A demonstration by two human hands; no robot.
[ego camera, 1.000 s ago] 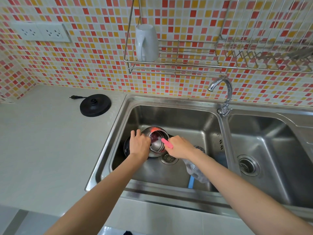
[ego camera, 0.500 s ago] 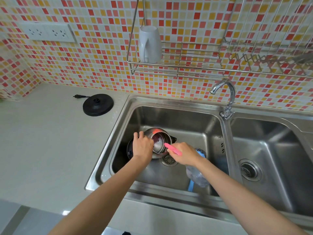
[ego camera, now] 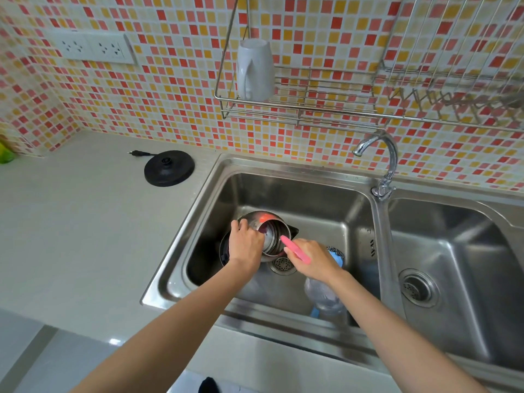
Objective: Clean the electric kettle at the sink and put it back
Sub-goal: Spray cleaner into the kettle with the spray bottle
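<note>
2 hands were down in the left basin of the double sink (ego camera: 286,168) when we looked, and we judged ourselves somewhere in the middle of the job. Our left hand (ego camera: 246,245) was closed on the rim of the steel kettle (ego camera: 273,235), which lay tipped on its side on the basin floor with its mouth turned toward us, right beside the drain strainer (ego camera: 282,265). Our right hand (ego camera: 313,259) was clamped round the pink handle of a cleaning tool (ego camera: 295,249), its far end at the kettle's mouth; whether that end carried bristles or a sponge we could not tell, since the hand and the steel wall hid it. So the scrubbing of the inside seemed under way rather than finished. We saw no water falling from the tap (ego camera: 380,154), and no suds we could make out, so rinsing looked to be ahead of us. A clear plastic bottle (ego camera: 324,299) with blue on it lay in the same basin, partly under our right forearm. The black power base (ego camera: 169,168) sat on the worktop (ego camera: 85,236) well apart from the sink, its plug lying loose near the wall and not in the socket (ego camera: 90,48). What remained, as we reckoned it: finish the scrub, rinse, drain the kettle, then lift it out and set it on that base.
</note>
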